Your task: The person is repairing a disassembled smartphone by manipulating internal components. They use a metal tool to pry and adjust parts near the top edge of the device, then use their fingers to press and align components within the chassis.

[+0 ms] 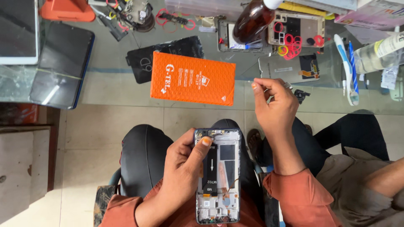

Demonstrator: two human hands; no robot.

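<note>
My left hand (pixel 183 170) grips an opened phone (pixel 219 176) over my lap, back cover off, with its black battery and circuit boards showing; my thumb rests near the phone's top edge. My right hand (pixel 273 105) is raised at the edge of the glass table (pixel 105 84), fingers pinched on a small metal tool or part that is mostly hidden. An orange bubble-wrap pouch (pixel 192 78) lies on the glass just ahead of the phone.
A dark tablet (pixel 63 65) lies at left and a black screen panel (pixel 166 54) behind the pouch. Farther back are phone frames with red rings (pixel 296 33), a brown bottle (pixel 252 19), a blue-white toothbrush (pixel 347 67). Another person's legs and arm (pixel 362 168) are at right.
</note>
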